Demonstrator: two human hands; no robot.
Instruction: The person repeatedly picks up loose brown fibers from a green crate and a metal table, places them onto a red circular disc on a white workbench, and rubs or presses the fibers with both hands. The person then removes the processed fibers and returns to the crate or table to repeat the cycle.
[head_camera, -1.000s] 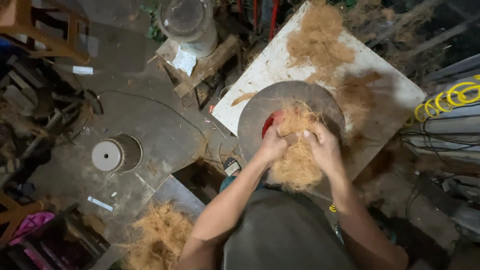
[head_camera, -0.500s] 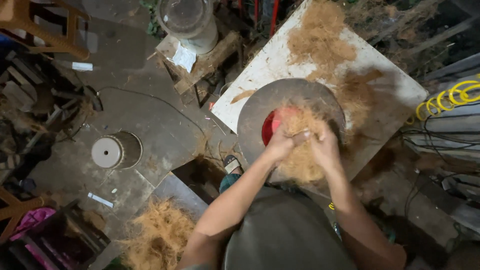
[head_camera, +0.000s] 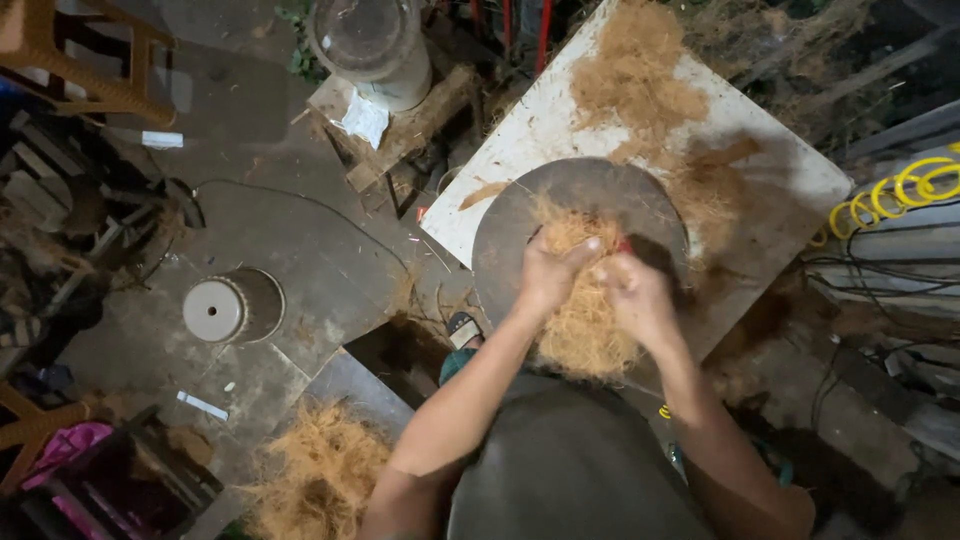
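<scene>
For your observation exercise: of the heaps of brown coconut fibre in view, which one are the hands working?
The fibre bundle on the round grey disc, gripped by left hand and right hand; other heaps lie untouched.

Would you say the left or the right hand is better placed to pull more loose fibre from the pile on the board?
Probably the right hand: it sits nearer the loose fibre pile on the white board, while the left hand presses the fibre bundle.

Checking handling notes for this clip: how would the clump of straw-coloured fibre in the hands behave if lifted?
The fibre clump looks loose and stringy, so it would probably sag and shed strands. It seems light for its bulk. Both the left hand and right hand grip it, suggesting it holds together poorly.
</scene>
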